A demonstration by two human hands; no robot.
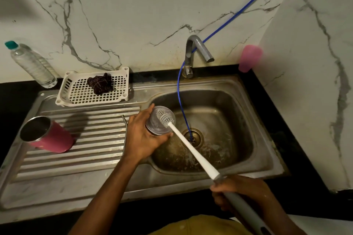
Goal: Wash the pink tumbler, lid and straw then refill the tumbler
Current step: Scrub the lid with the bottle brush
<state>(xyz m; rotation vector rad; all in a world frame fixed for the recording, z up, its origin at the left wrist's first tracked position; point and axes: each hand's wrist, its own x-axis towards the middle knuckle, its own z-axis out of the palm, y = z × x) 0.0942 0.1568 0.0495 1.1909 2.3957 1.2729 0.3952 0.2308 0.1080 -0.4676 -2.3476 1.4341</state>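
My left hand [142, 135] grips the clear round lid [158, 120] over the left edge of the sink basin [229, 116]. My right hand [235, 194] holds the grey handle of a long white bottle brush [193, 150], whose bristled head sits inside the lid. The pink tumbler [47, 135] stands open-mouthed on the ribbed drainboard [95, 139] at the left. A thin metal straw [125, 120] lies on the drainboard just behind my left hand, mostly hidden.
A tap [198, 49] rises behind the basin, with a blue hose [181, 101] running down into the drain. A white basket [95, 87] holds a dark cloth. A water bottle [32, 65] leans at far left. A pink cup [249, 60] sits at the right wall corner.
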